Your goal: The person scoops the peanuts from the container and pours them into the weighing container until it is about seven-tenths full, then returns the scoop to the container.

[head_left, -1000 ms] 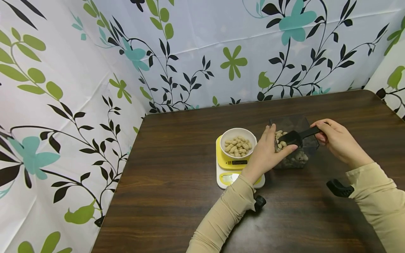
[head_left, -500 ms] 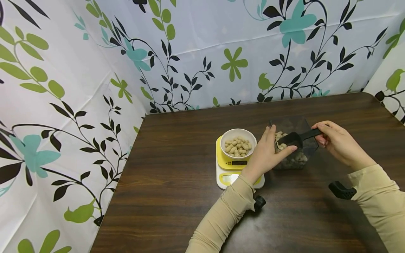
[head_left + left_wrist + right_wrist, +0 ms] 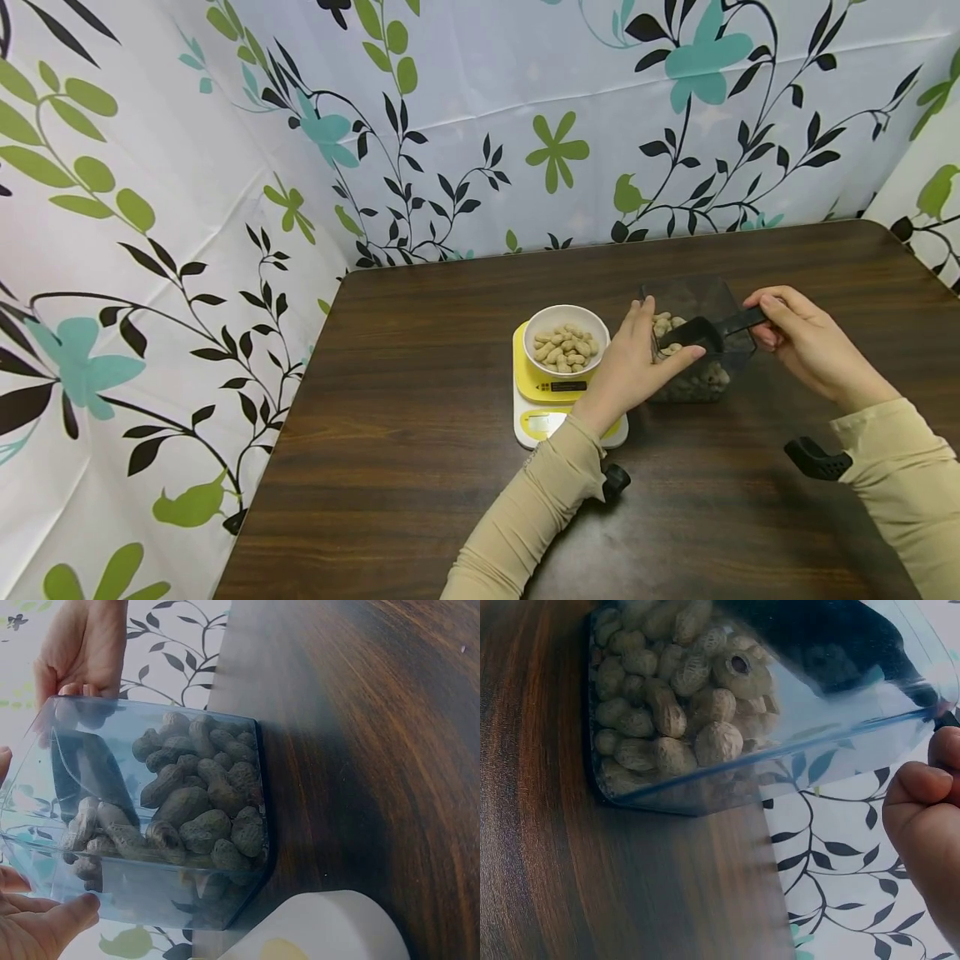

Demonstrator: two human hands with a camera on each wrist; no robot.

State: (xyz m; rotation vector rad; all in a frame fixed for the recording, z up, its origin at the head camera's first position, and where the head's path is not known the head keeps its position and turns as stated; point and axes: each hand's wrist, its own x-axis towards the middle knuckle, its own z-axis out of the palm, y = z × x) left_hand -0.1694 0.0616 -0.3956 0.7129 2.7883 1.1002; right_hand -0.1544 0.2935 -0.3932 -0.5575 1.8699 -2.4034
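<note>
My right hand grips the handle of a black scoop, its blade tilted inside a clear plastic box. Unshelled peanuts fill the bottom of that box, and a few lie by the scoop's blade. Against the box's left side rests my left hand, fingers straight and thumb spread along the near wall. Left of it, a white bowl with peanuts sits on a yellow and white kitchen scale. My left forearm partly covers the scale.
Everything stands on a dark wooden table. Behind it and to the left hangs a white curtain with leaf and flower prints. The scale is close beside the box, with the left wrist over its right edge.
My right hand has shifted slightly right, drawing the scoop a little the same way inside the box. The left hand, bowl and scale stay in place.
</note>
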